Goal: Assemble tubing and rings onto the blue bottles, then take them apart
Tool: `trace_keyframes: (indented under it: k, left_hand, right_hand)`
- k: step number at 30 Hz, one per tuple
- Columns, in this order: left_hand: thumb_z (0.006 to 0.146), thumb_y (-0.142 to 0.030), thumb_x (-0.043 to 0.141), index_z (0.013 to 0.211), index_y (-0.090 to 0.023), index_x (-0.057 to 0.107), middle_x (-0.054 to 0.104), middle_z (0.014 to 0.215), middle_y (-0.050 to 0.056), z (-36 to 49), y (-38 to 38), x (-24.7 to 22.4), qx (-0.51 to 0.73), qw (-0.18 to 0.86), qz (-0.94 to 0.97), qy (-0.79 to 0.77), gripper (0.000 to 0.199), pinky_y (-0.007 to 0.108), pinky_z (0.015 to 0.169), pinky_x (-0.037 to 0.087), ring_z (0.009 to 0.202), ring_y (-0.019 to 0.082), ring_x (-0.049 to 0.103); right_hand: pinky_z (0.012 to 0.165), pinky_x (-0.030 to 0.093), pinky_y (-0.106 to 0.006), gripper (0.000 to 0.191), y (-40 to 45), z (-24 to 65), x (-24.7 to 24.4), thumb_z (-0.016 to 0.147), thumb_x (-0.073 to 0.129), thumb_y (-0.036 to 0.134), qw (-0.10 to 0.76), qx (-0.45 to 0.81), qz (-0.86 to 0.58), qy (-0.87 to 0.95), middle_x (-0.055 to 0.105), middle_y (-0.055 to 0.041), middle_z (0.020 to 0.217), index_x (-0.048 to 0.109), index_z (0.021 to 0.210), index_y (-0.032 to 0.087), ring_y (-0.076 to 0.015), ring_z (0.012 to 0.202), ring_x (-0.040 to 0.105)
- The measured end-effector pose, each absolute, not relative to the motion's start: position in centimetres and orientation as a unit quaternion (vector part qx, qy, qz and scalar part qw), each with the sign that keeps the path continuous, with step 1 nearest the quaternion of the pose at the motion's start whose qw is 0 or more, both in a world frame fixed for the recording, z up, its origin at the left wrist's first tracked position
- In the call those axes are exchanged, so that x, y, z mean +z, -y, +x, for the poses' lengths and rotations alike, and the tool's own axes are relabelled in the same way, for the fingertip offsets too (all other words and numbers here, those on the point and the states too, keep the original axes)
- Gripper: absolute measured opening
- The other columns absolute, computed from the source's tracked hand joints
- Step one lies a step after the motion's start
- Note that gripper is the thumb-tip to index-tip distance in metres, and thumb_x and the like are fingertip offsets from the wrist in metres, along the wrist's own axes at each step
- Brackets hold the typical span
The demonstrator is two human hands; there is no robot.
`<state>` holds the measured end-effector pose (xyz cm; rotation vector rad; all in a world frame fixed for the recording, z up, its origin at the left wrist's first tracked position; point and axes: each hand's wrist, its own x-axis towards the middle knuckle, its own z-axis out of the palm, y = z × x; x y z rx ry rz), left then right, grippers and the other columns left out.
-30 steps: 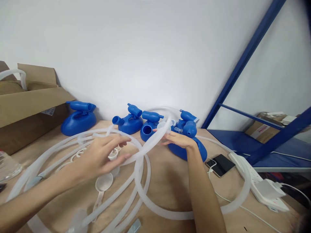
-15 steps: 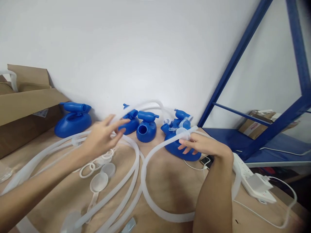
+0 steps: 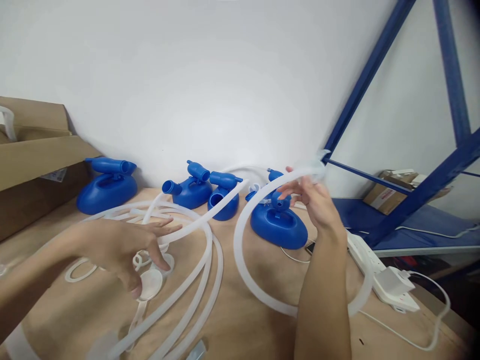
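Observation:
My left hand [image 3: 120, 250] is over the tabletop with thumb and fingers apart. Its thumb tip is at the edge of a round white cap with a strap [image 3: 150, 284]; whether they touch I cannot tell. More translucent caps and white rings [image 3: 80, 270] lie around it, partly hidden by the hand. My right hand [image 3: 313, 197] is raised and closed around a translucent white hose [image 3: 245, 260] near its end, where a blurred clear fitting [image 3: 318, 169] shows. Below that hand stands a blue plastic bottle with a handle [image 3: 278, 227]. Further hose [image 3: 187, 290] lies coiled in the middle.
More blue bottles [image 3: 107, 192] stand along the wall. An open cardboard box [image 3: 41, 157] is at the left. On the right are a white power strip [image 3: 382, 277] with a plugged-in charger [image 3: 397, 285], and a blue metal rack [image 3: 369, 85].
My left hand has dropped down and left to the caps, and a hose stretch that arched high now lies lower. My right hand has lifted the hose end up and right, away from the blue bottle.

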<state>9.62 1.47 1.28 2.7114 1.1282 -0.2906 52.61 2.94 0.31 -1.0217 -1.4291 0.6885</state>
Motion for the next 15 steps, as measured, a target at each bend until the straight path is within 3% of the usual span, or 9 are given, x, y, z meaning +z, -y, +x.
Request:
trace_keyframes:
  k: [2, 4, 7, 10, 13, 15]
  left_hand:
    - [0.082, -0.064, 0.076, 0.107, -0.041, 0.082, 0.05, 0.163, -0.006, 10.1, 0.0, 2.7, -0.03, 0.1, 0.927, -0.361, 0.034, 0.045, 0.112, 0.053, 0.15, 0.035, 0.047]
    - [0.093, -0.068, 0.06, 0.112, -0.036, 0.078, 0.053, 0.16, -0.005, 11.6, 1.5, 3.6, 0.114, 0.062, 0.927, -0.352, 0.041, 0.043, 0.11, 0.055, 0.144, 0.033, 0.054]
    - [0.096, -0.062, 0.061, 0.143, -0.031, 0.057, 0.073, 0.131, 0.005, 15.0, 3.2, 3.5, 0.318, 0.015, 0.879, -0.355, 0.056, 0.036, 0.084, 0.064, 0.111, 0.028, 0.072]
    - [0.102, -0.048, 0.058, 0.157, -0.03, 0.041, 0.078, 0.102, 0.004, 18.0, 3.9, 2.6, 0.383, 0.054, 0.859, -0.336, 0.061, 0.027, 0.059, 0.057, 0.078, 0.021, 0.073]
    - [0.106, -0.042, 0.05, 0.149, -0.029, 0.055, 0.071, 0.08, 0.001, 18.7, 4.0, 2.3, 0.414, 0.151, 0.837, -0.325, 0.045, 0.023, 0.051, 0.053, 0.065, 0.017, 0.067]
    - [0.105, -0.043, 0.053, 0.142, -0.028, 0.063, 0.066, 0.072, 0.001, 18.2, 3.9, 2.7, 0.462, 0.221, 0.792, -0.331, 0.041, 0.023, 0.047, 0.052, 0.06, 0.016, 0.064]
  right_hand:
    - [0.055, 0.052, -0.029, 0.059, -3.0, 51.2, 0.5, 0.085, 0.068, 0.076, 0.54, 0.302, -0.432, 0.656, 0.077, -0.0082, 0.081, 0.077, 0.1, 0.02, -0.022, 0.073, 0.072]
    - [0.059, 0.054, -0.029, 0.06, -2.7, 49.1, 0.8, 0.086, 0.065, 0.077, 0.51, 0.304, -0.412, 0.691, 0.078, -0.0087, 0.084, 0.078, 0.095, 0.02, -0.0226, 0.078, 0.073]
    - [0.062, 0.057, -0.031, 0.064, -1.3, 44.9, 1.3, 0.089, 0.058, 0.081, 0.487, 0.311, -0.369, 0.728, 0.079, -0.0091, 0.092, 0.079, 0.095, 0.021, -0.0241, 0.086, 0.073]
    - [0.071, 0.06, -0.033, 0.062, 0.7, 41.2, 2.3, 0.097, 0.05, 0.076, 0.492, 0.276, -0.355, 0.745, 0.079, -0.0082, 0.1, 0.078, 0.107, 0.022, -0.0245, 0.092, 0.074]
    - [0.081, 0.06, -0.037, 0.051, 1.8, 42.0, 3.2, 0.098, 0.058, 0.066, 0.485, 0.185, -0.407, 0.751, 0.078, -0.0067, 0.106, 0.073, 0.124, 0.026, -0.0266, 0.099, 0.074]
    - [0.089, 0.059, -0.041, 0.057, 1.3, 46.0, 3.0, 0.094, 0.066, 0.061, 0.509, 0.127, -0.454, 0.72, 0.077, -0.0075, 0.114, 0.063, 0.141, 0.029, -0.0293, 0.111, 0.072]
